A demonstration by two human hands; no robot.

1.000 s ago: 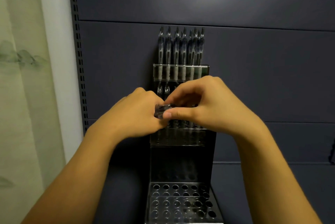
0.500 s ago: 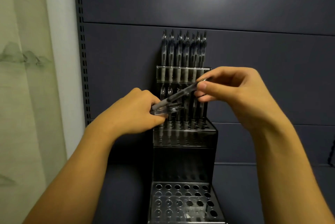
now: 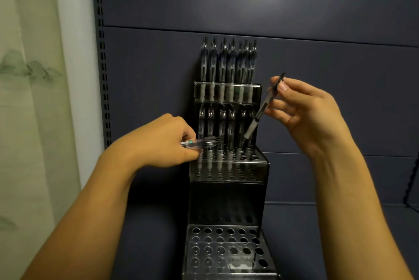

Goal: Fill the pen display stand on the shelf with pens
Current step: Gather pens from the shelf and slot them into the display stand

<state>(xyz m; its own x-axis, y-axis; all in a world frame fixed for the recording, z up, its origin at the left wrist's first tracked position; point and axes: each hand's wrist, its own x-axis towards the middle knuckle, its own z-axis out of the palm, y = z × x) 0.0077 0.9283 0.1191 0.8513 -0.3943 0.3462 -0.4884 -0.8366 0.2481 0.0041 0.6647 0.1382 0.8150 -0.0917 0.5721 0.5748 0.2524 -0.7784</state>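
Pale curtain (image 3: 27, 98) hanging at far left, then the slotted shelf upright (image 3: 101, 53). The left hand (image 3: 163, 143) grips a small bundle of spare pens (image 3: 201, 143), lying level just beside the middle tier. Centre, the stepped pen display stand (image 3: 226, 189) stands against the dark back panel (image 3: 317, 121): top and middle rows hold upright pens, the near tier shows open holes. On the right, the right hand (image 3: 303, 109) pinches a single pen (image 3: 260, 112), tilted, tip down over the middle tier's right-hand holes.
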